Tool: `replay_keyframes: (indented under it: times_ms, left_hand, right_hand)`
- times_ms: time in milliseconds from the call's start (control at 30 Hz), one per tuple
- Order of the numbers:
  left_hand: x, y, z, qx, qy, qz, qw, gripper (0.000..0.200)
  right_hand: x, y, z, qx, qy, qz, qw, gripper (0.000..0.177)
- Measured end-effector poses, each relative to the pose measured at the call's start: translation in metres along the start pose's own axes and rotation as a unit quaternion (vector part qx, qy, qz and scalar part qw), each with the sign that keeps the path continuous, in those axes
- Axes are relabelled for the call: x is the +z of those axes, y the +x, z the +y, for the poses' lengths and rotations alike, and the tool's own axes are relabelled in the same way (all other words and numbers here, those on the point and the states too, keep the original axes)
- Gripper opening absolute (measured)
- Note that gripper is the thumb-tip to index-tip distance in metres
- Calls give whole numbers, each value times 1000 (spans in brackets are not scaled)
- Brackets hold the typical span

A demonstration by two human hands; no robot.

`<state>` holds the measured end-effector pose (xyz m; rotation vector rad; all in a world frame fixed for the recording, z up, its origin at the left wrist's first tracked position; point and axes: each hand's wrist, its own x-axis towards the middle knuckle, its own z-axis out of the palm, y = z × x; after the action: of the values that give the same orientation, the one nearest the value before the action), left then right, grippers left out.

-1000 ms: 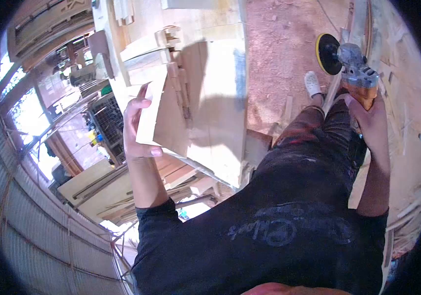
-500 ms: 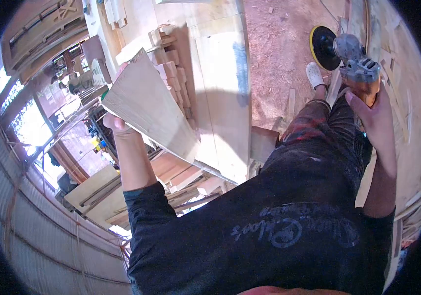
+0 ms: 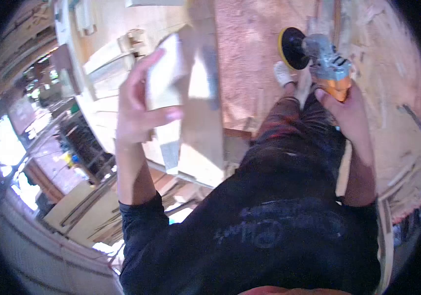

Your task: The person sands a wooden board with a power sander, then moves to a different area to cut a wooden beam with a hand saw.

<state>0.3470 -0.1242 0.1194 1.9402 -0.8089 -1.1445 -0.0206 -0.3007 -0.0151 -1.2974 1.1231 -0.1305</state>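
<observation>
In the head view, my left hand [image 3: 134, 110] is closed around a pale tapered wooden piece [image 3: 163, 81], with the thumb across its near side. The piece is tilted over the workbench [image 3: 203, 123], its narrow end toward my body; motion blurs its edges. Lower down at my right side, my right hand [image 3: 348, 113] grips the orange body of a disc sander [image 3: 326, 56]. The sander has a grey metal head and a round black pad [image 3: 294, 48] with a yellow rim. That pad faces left, apart from the wood, and whether it spins cannot be told.
Several wood offcuts [image 3: 131, 44] lie on the bench top. Stacked boards [image 3: 80, 206] are at the lower left. Reddish ground [image 3: 245, 64] runs between the bench and a wooden surface [image 3: 382, 93] on the right. My foot in a white clog [image 3: 282, 73] is below the sander.
My left hand has turned the wooden piece from its broad face to a narrower side and brought it to the right. The sander stays in my right hand; the whole view has shifted.
</observation>
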Motion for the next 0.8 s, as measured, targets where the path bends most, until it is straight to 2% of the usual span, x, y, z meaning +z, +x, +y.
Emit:
replay_keyframes:
  times_ms: [33,67,100,167,233,267,367,400,533,633,800]
  left_hand:
    - [20,6,-28,41,63,-11,997,102]
    - [57,7,-29,38,154,2,987,94]
    - [77,5,-50,51,197,-16,979,92]
    - [115,-4,-87,56,315,13,947,88]
    - [140,-16,-107,77,367,64,925,96]
    - [151,-23,-113,79,393,92,912,100]
    - [154,-37,-127,32,342,145,928,116]
    - [150,-44,-136,0,344,133,929,130]
    - [132,-76,-170,7,434,134,891,137]
    - [129,-74,-172,19,417,143,897,135]
    - [131,-72,-169,38,406,153,900,129]
  right_hand:
    - [-3,0,2,23,7,4,1000,48]
    - [-10,-2,1,22,-20,-5,1000,47]
    - [-17,-2,-2,19,-45,-15,999,46]
    - [-24,-9,-11,11,-6,-14,1000,49]
    - [-30,-14,-16,9,18,-13,1000,50]
    - [-33,-15,-17,9,-18,-11,1000,52]
    - [-28,-9,-22,2,-93,-68,993,52]
    - [-26,-7,-17,10,-109,-87,990,53]
    - [-1,-2,-24,7,-89,-162,983,61]
    - [10,5,-27,34,-144,-196,969,65]
    - [16,12,-23,-42,-179,-198,963,67]
